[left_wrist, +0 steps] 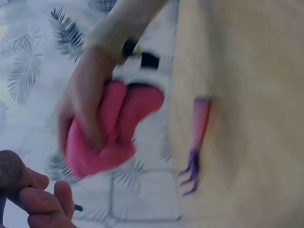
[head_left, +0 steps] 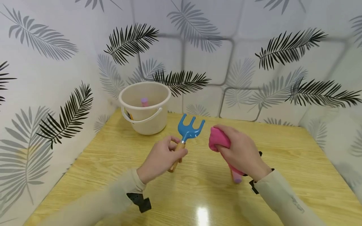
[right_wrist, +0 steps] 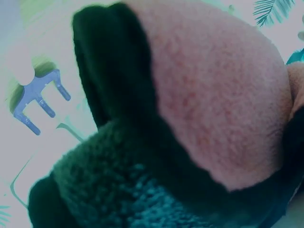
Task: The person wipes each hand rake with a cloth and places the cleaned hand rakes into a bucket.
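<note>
My left hand holds a small blue three-pronged garden fork by its wooden handle, prongs pointing up and away. In my right hand is a bunched pink cloth, gripped between thumb and fingers; the left wrist view also shows the pink cloth hanging in folds. Dark edging on the cloth fills much of the right wrist view. Below the right hand lies a second fork with purple prongs and a pink handle; the head view shows only its handle end.
A cream bucket with a white handle stands at the back left of the wooden table. Inside it, the end of a pink handle with a purple tip sticks up. Leaf-patterned covering rises behind and beside the table.
</note>
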A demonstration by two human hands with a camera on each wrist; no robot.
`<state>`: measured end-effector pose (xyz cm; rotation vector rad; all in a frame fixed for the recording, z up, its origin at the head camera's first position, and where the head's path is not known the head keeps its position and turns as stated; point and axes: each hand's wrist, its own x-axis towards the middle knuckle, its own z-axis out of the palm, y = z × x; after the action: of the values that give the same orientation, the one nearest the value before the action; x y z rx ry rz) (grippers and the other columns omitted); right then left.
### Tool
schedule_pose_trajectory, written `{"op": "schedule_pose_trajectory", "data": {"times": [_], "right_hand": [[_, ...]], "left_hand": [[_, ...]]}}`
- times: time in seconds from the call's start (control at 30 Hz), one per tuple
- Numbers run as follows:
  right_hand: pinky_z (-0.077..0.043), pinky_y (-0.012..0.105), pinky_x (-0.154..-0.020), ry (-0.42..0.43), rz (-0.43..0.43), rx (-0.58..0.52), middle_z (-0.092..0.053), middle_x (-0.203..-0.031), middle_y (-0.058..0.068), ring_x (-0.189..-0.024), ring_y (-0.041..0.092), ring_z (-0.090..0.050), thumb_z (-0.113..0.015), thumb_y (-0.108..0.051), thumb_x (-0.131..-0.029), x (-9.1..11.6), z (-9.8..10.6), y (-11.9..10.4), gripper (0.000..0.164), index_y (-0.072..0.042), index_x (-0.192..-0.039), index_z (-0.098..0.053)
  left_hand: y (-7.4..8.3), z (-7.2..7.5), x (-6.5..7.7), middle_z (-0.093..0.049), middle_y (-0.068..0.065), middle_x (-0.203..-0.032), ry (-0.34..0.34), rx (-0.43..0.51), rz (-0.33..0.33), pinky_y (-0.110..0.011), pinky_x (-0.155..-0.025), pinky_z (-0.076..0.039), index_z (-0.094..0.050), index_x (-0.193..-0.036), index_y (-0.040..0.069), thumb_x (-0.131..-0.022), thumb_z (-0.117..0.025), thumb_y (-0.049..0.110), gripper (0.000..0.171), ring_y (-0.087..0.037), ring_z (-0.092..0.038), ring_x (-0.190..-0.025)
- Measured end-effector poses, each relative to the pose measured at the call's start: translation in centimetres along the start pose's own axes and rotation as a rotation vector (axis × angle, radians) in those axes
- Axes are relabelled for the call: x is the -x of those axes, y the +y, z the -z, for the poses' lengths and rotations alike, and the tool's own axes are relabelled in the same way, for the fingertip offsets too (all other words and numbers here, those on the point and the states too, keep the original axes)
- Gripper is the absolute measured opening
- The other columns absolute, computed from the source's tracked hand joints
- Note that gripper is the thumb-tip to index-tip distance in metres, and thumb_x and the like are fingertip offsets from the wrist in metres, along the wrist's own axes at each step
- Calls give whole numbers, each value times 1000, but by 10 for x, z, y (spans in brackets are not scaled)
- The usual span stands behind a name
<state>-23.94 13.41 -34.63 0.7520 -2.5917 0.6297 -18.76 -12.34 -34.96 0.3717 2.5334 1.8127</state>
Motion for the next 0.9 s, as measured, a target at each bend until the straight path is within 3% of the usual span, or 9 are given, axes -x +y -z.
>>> {"op": "schedule_pose_trajectory", "data": {"times": [0.17,0.27,0.4,0.47,0.67,0.77,0.9], "right_hand": [[-51,37,-59,3,81,13,-62,-111,-4,-77,12,-54,-71,-21,-78,12,5,-10,54,-27,-129,-54],[-49,34,-57,2,118,20,-62,-107,-6,-74,10,-53,-70,-19,-77,21,10,-16,54,-28,-128,-54],[-49,33,-56,0,153,22,-63,-104,-5,-72,9,-53,-69,-18,-76,29,16,-22,54,-27,-128,-55],[-49,32,-55,-9,148,22,-64,-103,-4,-70,8,-53,-70,-18,-77,33,21,-22,54,-27,-128,-55],[-45,28,-49,-30,122,28,-63,-103,-4,-60,6,-50,-73,-20,-78,43,36,-20,60,-29,-134,-51],[-46,29,-51,-4,149,52,-64,-101,-5,-63,6,-51,-73,-18,-75,47,41,-18,61,-28,-132,-54],[-47,31,-51,14,176,68,-64,-97,-7,-66,7,-51,-79,-18,-65,53,46,-14,65,-24,-126,-57]], "left_hand": [[33,52,-26,-66,-17,-72,54,-59,-58,-24,-38,-45,-53,-99,3,-86,-64,18,23,-17,-52,-47],[52,87,-47,-64,-11,-73,99,-140,-62,-23,-40,-46,-58,-97,3,-85,-64,18,20,-16,-52,-48],[73,134,-71,-58,-5,-64,101,-285,6,-24,-43,-45,-64,-95,4,-88,-62,19,17,-16,-50,-48],[81,152,-87,-55,-3,-55,86,-371,41,-24,-45,-44,-65,-86,2,-88,-62,19,17,-17,-50,-47],[92,189,-131,-52,2,-41,44,-639,157,-24,-45,-49,-56,-52,10,-83,-67,21,35,-18,-55,-45],[94,200,-147,-56,1,-45,-33,-692,222,-23,-44,-48,-61,-59,8,-83,-66,17,27,-15,-53,-44],[95,209,-162,-60,-3,-54,-157,-632,344,-21,-44,-50,-63,-86,-4,-86,-62,11,15,-13,-54,-47]]}}
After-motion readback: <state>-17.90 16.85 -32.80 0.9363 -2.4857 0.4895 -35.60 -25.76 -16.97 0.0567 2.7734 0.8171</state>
